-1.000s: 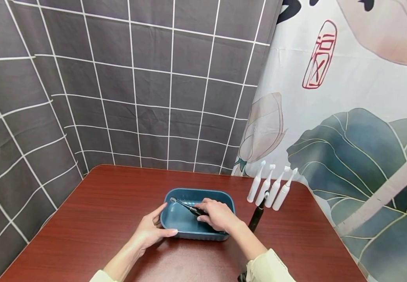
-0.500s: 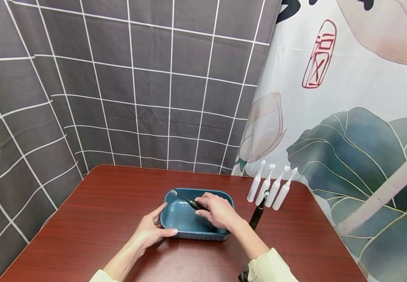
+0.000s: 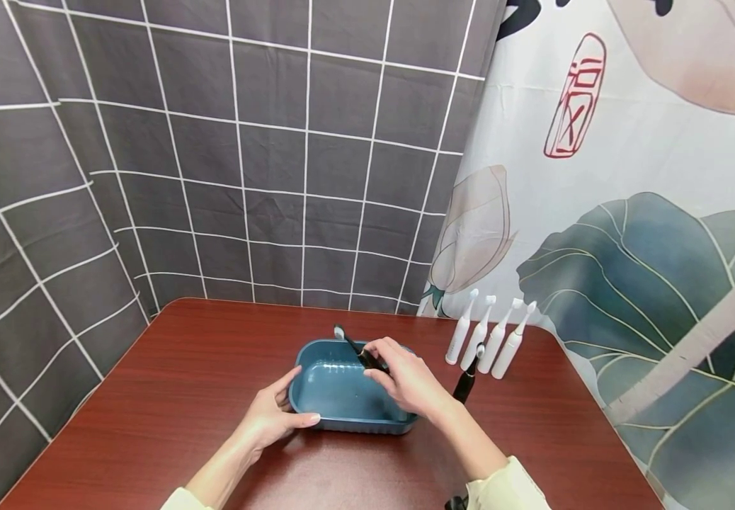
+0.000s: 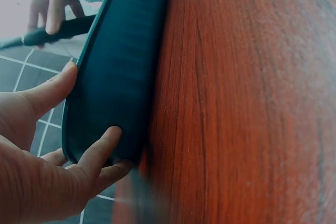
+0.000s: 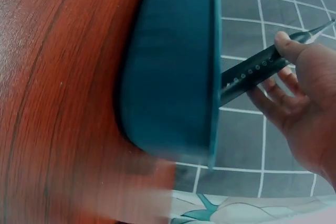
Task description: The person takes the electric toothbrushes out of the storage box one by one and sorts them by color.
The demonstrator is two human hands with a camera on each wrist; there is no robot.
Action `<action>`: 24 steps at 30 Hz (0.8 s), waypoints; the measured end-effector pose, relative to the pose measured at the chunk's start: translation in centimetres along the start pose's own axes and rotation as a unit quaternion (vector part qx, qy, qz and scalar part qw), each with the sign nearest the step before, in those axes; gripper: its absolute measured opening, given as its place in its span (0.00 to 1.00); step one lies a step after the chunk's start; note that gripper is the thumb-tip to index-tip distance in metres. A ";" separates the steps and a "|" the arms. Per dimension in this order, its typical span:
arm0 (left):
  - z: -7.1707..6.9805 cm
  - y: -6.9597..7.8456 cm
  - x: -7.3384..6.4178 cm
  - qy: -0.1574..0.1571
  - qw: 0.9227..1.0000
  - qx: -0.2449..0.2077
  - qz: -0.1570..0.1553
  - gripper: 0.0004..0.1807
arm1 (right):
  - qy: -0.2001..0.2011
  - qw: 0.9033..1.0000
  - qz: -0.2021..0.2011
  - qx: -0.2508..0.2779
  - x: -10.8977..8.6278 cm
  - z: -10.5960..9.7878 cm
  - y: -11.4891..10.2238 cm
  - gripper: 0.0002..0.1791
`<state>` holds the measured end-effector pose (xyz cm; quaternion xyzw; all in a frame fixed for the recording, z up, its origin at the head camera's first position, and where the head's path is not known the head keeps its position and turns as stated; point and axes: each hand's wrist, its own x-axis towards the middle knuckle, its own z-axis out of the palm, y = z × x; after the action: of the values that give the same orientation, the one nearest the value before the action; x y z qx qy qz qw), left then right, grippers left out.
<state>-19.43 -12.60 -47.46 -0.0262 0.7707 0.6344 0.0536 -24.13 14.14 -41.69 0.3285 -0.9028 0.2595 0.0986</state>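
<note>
A blue rectangular plastic basin (image 3: 332, 389) sits on the table, its inside bare where it shows. My left hand (image 3: 267, 423) holds the basin's near left corner; in the left wrist view the thumb lies along the rim and fingers press the outer wall. My right hand (image 3: 411, 381) grips a black electric toothbrush (image 5: 252, 74) by its handle, over the right part of the basin. The brush head (image 3: 339, 331) points up and left, above the far rim. The handle's lower end is hidden behind the basin wall in the right wrist view.
Several white electric toothbrushes (image 3: 498, 341) stand in a row at the back right. Another black electric toothbrush (image 3: 465, 384) stands upright in front of them, partly hidden by my right forearm. A grey gridded curtain (image 3: 278, 212) hangs behind the reddish wooden table (image 3: 214, 368).
My right hand has raised the black electric toothbrush; its head has moved from inside the basin's left end up and right, past the far rim. The left hand and basin stay put.
</note>
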 end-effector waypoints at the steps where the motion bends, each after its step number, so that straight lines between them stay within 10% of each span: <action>1: 0.0 -0.1 0.0 -0.001 1.000 -0.004 0.001 0.56 | 0.013 1.000 -0.004 0.005 -0.1 -0.2 0.0 0.17; 24: 0.0 -0.2 0.0 -0.006 1.000 -0.026 0.002 0.56 | 0.080 0.976 -0.004 0.200 -6.0 -6.7 -0.6 0.15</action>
<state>-19.45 -12.65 -47.65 -0.0220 0.7538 0.6543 0.0561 -19.09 20.60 -37.88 0.3235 -0.8203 0.4600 0.1038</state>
